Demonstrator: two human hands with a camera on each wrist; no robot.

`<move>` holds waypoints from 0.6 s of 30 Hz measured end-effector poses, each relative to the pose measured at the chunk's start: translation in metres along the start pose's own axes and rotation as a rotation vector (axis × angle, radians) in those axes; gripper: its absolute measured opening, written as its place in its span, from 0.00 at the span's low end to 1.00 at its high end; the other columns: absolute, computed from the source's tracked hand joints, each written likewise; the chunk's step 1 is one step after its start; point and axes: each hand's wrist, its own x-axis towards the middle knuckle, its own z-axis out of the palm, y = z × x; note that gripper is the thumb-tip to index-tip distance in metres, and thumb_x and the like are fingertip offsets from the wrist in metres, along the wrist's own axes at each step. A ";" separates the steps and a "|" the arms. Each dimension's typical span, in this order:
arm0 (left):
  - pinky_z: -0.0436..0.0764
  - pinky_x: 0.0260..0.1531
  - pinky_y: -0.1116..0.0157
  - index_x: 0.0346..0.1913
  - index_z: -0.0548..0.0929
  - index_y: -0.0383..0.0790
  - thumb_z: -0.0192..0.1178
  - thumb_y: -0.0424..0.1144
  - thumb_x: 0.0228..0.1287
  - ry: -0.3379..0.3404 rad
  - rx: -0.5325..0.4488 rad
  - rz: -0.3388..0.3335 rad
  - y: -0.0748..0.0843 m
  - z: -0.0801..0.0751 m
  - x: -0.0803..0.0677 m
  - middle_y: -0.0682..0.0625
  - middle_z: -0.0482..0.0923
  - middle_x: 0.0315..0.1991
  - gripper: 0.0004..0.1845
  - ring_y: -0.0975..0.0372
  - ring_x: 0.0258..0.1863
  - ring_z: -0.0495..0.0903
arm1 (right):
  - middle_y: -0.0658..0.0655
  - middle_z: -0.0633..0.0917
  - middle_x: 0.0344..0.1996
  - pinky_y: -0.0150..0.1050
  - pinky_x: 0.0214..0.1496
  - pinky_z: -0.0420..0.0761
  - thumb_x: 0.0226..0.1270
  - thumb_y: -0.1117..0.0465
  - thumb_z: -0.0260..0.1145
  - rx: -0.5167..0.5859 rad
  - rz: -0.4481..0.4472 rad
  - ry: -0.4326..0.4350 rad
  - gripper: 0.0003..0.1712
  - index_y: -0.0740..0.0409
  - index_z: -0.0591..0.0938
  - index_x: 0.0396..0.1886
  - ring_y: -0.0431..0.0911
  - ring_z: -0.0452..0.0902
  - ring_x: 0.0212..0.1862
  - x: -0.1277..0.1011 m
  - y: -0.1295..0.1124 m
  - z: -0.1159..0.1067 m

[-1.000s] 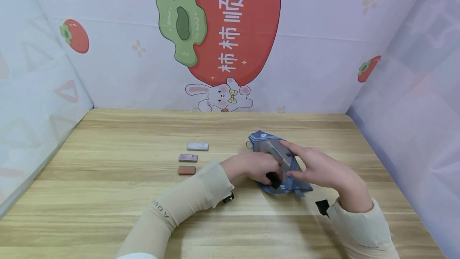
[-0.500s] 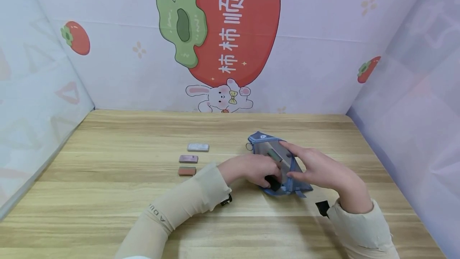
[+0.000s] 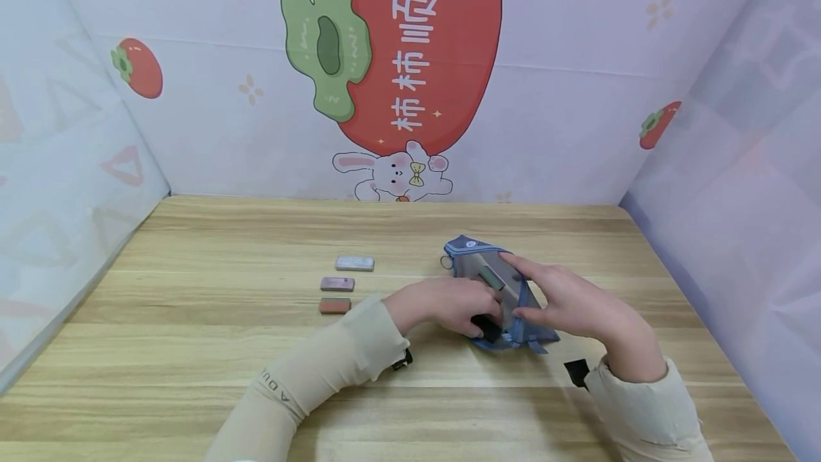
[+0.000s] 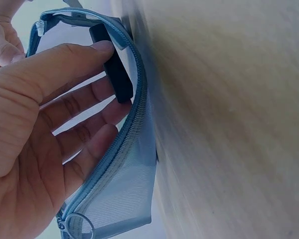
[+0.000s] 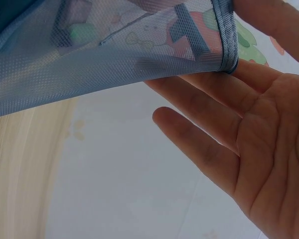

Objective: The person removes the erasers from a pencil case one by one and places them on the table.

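Blue mesh pouch (image 3: 512, 287), unzipped, on table (image 3: 224, 348).
Left hand's grip (image 3: 458, 303): pinching black block (image 4: 118, 74) in pouch mouth. Right hand's grip (image 3: 574, 305): holding pouch's right side. Three small blocks (image 3: 337, 284): left of pouch.

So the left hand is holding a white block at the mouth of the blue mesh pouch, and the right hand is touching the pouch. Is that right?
Almost: the block is black, not white, as the left wrist view shows. The rest is right: the left hand has it at the mouth of the blue mesh pouch, and the right hand touches the pouch.
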 end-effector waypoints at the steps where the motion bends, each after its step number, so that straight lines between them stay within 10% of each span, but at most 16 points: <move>1: 0.75 0.52 0.75 0.55 0.85 0.46 0.66 0.39 0.65 0.003 0.002 0.000 0.000 0.000 -0.001 0.54 0.81 0.51 0.16 0.68 0.46 0.78 | 0.67 0.77 0.64 0.54 0.56 0.79 0.61 0.64 0.71 0.000 0.001 -0.002 0.46 0.66 0.60 0.75 0.54 0.80 0.57 0.000 0.000 0.000; 18: 0.73 0.47 0.77 0.53 0.85 0.46 0.67 0.40 0.64 0.061 0.003 0.002 0.004 0.000 -0.018 0.57 0.79 0.45 0.14 0.69 0.41 0.74 | 0.66 0.78 0.63 0.55 0.58 0.78 0.62 0.64 0.71 0.016 -0.002 -0.011 0.46 0.66 0.59 0.75 0.57 0.78 0.61 0.001 -0.001 0.000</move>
